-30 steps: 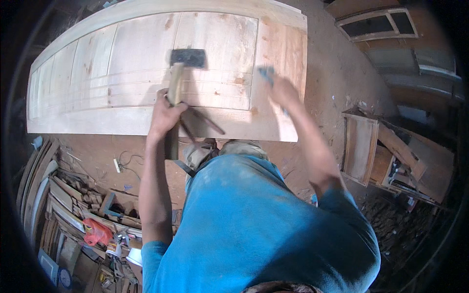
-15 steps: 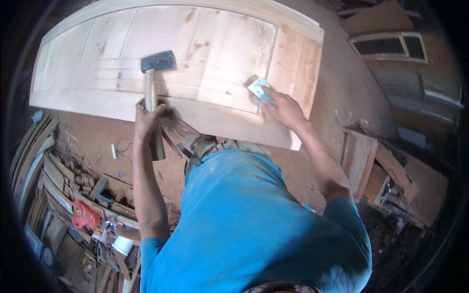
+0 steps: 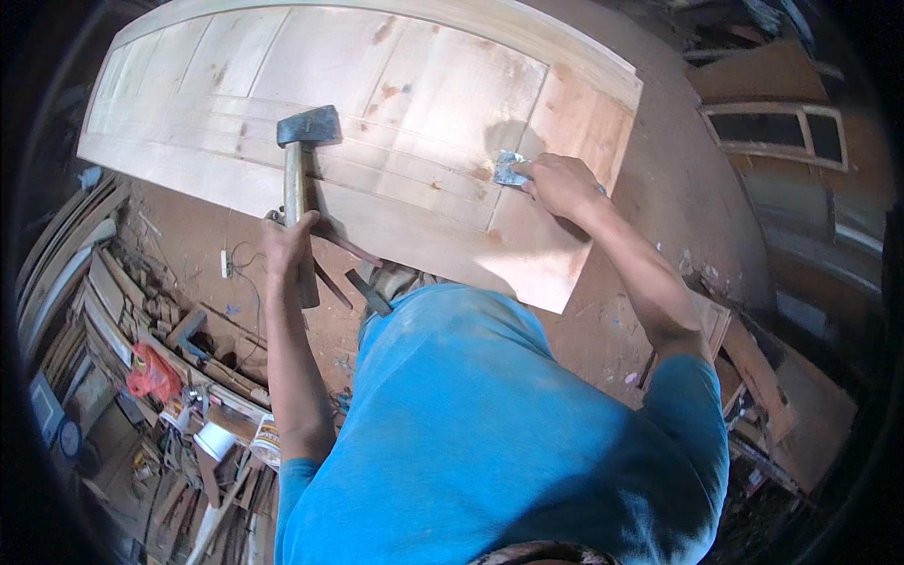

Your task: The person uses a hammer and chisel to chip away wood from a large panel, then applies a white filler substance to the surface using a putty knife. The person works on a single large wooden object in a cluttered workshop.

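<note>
A pale wooden door panel (image 3: 320, 56) with grooves and brown marks lies in front of me. My left hand (image 3: 290, 243) is closed round the wooden handle of a hammer (image 3: 295, 174), at the panel's near edge. The hammer's dark block head is over the panel, pointing away from me. At the panel's right part, my right hand (image 3: 560, 188) pinches a small, flat blue-and-white piece (image 3: 509, 169); what it is I cannot make out. A shadow falls beside that piece, and whether it touches the wood is unclear.
Stacked boards and offcuts (image 3: 118, 282) fill the left side, near a red plastic bag (image 3: 153, 372) and a white bucket (image 3: 215, 440). A white socket with a cable (image 3: 226, 264) lies on the brown floor. Wooden frames (image 3: 772, 132) and planks (image 3: 758, 377) stand at the right.
The view has turned a little, shifting the panel in the picture. My right hand has moved slightly farther from me across the panel with the blue-and-white piece. My left hand keeps the hammer.
</note>
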### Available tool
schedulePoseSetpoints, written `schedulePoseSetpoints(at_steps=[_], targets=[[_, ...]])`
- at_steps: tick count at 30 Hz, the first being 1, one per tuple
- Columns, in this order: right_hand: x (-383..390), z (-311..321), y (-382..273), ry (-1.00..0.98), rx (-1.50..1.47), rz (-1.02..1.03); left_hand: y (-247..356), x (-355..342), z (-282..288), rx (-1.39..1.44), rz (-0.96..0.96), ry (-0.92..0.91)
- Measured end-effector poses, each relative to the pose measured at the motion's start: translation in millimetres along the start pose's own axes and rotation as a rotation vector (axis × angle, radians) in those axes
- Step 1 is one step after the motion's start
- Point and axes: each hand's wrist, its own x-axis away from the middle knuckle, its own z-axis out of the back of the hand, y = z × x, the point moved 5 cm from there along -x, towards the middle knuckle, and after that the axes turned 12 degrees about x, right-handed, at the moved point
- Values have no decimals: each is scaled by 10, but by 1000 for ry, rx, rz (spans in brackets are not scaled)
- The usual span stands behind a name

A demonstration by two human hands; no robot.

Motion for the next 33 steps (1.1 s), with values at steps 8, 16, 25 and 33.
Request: schedulePoseSetpoints(at_steps=[8, 16, 25, 33], targets=[[25, -107, -132, 124, -128, -89, -14, 218, 168, -15, 64, 84], [116, -560, -827, 208, -355, -77, -170, 143, 149, 141, 104, -36], [-59, -447, -904, 255, -327, -55, -40, 94, 242, 186, 110, -135], [37, -368, -770, 93, -272, -116, -138, 45, 248, 172, 86, -130]])
